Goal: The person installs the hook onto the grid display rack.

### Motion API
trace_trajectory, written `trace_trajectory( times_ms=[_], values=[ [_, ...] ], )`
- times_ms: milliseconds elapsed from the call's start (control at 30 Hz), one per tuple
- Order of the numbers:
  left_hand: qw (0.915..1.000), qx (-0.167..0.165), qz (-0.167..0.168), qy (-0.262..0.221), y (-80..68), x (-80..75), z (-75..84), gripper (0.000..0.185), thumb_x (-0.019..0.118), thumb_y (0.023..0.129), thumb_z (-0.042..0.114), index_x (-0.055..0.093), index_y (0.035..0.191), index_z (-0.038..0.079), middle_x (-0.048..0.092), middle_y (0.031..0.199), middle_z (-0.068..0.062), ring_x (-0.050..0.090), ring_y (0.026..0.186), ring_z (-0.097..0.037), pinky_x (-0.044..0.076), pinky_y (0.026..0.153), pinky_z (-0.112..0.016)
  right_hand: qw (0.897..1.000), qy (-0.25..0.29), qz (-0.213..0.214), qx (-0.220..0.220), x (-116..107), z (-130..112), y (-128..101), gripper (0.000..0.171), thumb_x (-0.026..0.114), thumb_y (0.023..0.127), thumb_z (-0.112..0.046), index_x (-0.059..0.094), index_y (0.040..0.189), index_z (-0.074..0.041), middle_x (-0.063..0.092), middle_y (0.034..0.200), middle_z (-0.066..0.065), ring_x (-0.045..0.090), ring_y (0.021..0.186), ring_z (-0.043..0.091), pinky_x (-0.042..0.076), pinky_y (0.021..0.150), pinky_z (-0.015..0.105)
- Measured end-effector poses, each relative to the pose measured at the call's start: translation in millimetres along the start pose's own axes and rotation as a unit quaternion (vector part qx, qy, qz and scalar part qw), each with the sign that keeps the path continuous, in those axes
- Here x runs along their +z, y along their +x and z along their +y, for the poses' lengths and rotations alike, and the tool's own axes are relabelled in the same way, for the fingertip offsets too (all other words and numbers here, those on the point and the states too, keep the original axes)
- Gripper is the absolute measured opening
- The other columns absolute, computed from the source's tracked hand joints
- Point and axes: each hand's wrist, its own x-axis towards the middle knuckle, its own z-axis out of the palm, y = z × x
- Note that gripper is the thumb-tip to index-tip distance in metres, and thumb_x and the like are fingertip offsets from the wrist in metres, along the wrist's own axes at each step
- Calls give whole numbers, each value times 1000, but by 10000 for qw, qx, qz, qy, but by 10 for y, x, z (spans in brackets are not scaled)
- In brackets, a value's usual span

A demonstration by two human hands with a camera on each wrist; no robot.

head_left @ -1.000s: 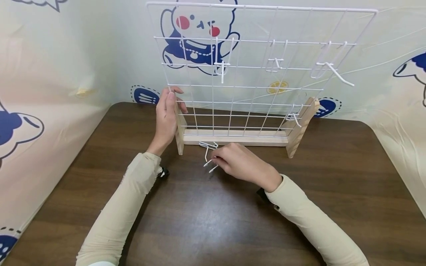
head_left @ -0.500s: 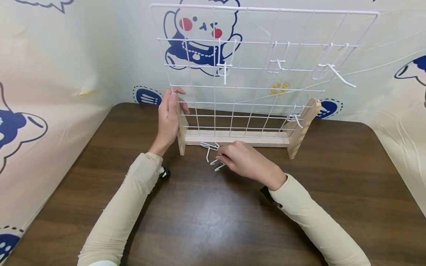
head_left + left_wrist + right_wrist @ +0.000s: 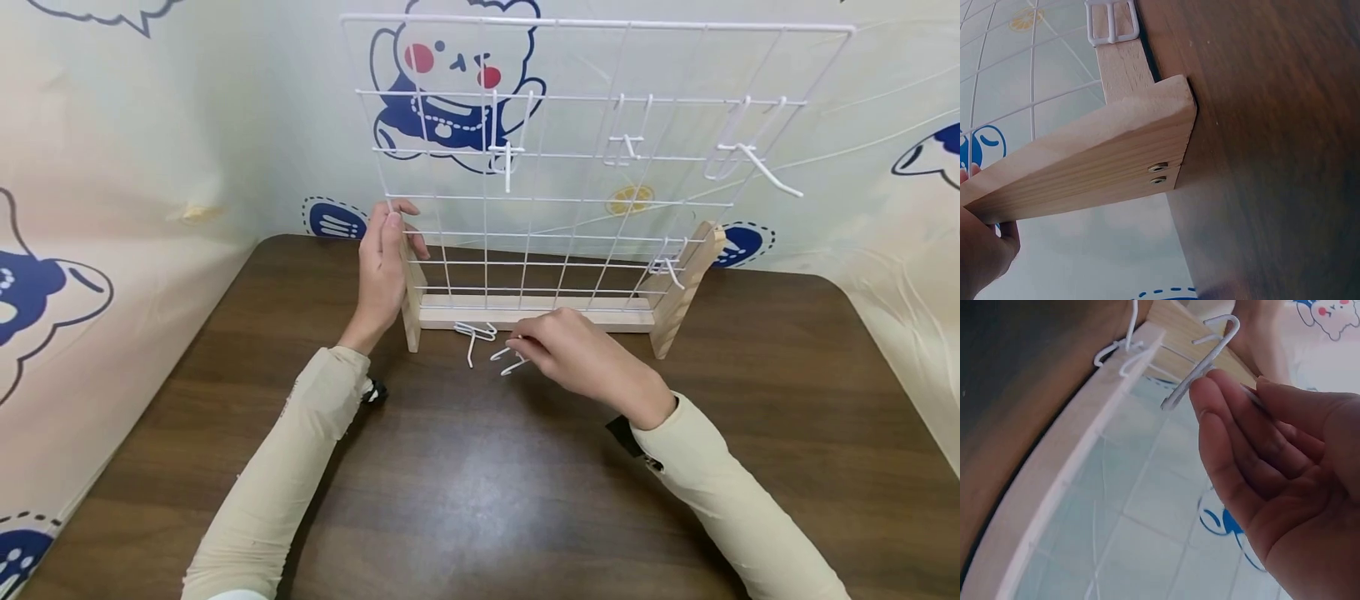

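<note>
My left hand (image 3: pixel 381 271) grips the upper end of the left wooden leg (image 3: pixel 1097 156) of a stand that holds a white wire grid panel (image 3: pixel 555 200). Between the thumb and fingers of my right hand (image 3: pixel 581 354), a white wire hook (image 3: pixel 1200 362) is pinched just in front of the stand's base; its two bent ends point left in the head view. A second white hook (image 3: pixel 472 333) lies on the table, close to the base's left end. Part of the pinched hook is hidden by my fingers.
Several white hooks hang on the grid, among them a long one (image 3: pixel 757 167) at upper right and a small one (image 3: pixel 666 268) at lower right. The right wooden leg (image 3: pixel 686 292) stands on the brown table (image 3: pixel 480 492). A patterned cloth (image 3: pixel 187 150) hangs behind.
My right hand has lifted the pinched hook slightly and carried it to the right, away from the hook lying on the table. The left hand keeps its hold on the leg.
</note>
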Motion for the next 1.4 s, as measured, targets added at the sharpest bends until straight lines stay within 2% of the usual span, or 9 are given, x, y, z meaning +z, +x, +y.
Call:
trace_trajectory(
  times_ms=[200, 367, 600, 767, 900, 1033, 1133, 1233, 1400],
  values=[
    [9999, 46, -18, -105, -10, 42, -20, 29, 34, 108, 23, 57, 114, 5, 52, 82, -25, 55, 69, -33, 50, 69, -32, 9987, -37, 481, -186, -142, 34, -127, 22, 66, 96, -14, 65, 75, -10, 47, 61, -9, 42, 55, 5, 41, 56, 26],
    [9999, -21, -53, -106, -14, 90, -24, 30, 34, 108, 22, 56, 114, 3, 53, 79, -25, 56, 69, -33, 51, 69, -32, 9959, -159, 885, -135, -235, 65, -231, 20, 68, 95, -16, 65, 76, -12, 48, 61, -10, 42, 56, 6, 39, 55, 26],
    [10000, 9, -41, -10, 21, 98, -42, 28, 33, 108, 16, 55, 114, 1, 52, 80, -29, 55, 69, -33, 50, 71, -31, 9919, -305, 1237, -9, -295, 164, -426, 12, 70, 93, -13, 71, 81, -12, 60, 67, -7, 47, 57, 5, 42, 55, 26],
    [10000, -41, -57, -3, 5, 101, -45, 28, 33, 108, 17, 56, 114, 2, 52, 80, -29, 55, 69, -33, 50, 71, -32, 9857, -430, 1631, -15, -389, 269, -559, 3, 74, 89, -8, 75, 87, -9, 70, 76, -3, 59, 64, 6, 50, 59, 28],
    [9999, 87, -72, -2, -17, 84, -35, 29, 34, 108, 22, 57, 114, 4, 53, 80, -25, 56, 68, -30, 51, 70, -31, 9761, -661, 2070, -87, -523, 349, -610, 10, 77, 84, -4, 79, 94, -6, 76, 86, 4, 70, 74, 13, 53, 65, 28],
    [9999, 125, -14, 6, -16, 38, -27, 29, 34, 108, 21, 57, 114, 4, 53, 83, -24, 56, 68, -29, 51, 70, -31, 9637, -628, 2596, -34, -599, 397, -601, 15, 79, 81, -1, 79, 96, -4, 76, 88, 8, 74, 77, 20, 48, 75, 10],
    [10000, 76, 40, -45, -12, 24, -34, 29, 33, 108, 19, 57, 113, 4, 52, 83, -25, 55, 68, -30, 50, 69, -30, 9548, -592, 2913, 46, -593, 416, -576, 16, 80, 81, -1, 79, 97, -3, 76, 90, 10, 74, 80, 23, 41, 83, 3],
    [9999, 66, 54, -91, -7, 22, -43, 29, 33, 107, 18, 57, 114, 4, 52, 80, -27, 54, 68, -32, 50, 68, -30, 9460, -737, 3156, 60, -546, 431, -542, 17, 80, 82, -3, 79, 98, -1, 76, 93, 11, 74, 82, 24, 43, 84, 6],
    [9999, 85, 61, -111, -4, 36, -38, 29, 33, 108, 19, 57, 113, 3, 52, 76, -25, 55, 66, -30, 49, 68, -30, 9250, -856, 3702, 21, -439, 453, -461, 17, 79, 84, -7, 78, 99, 0, 76, 92, 13, 74, 80, 27, 54, 75, 24]
  ],
)
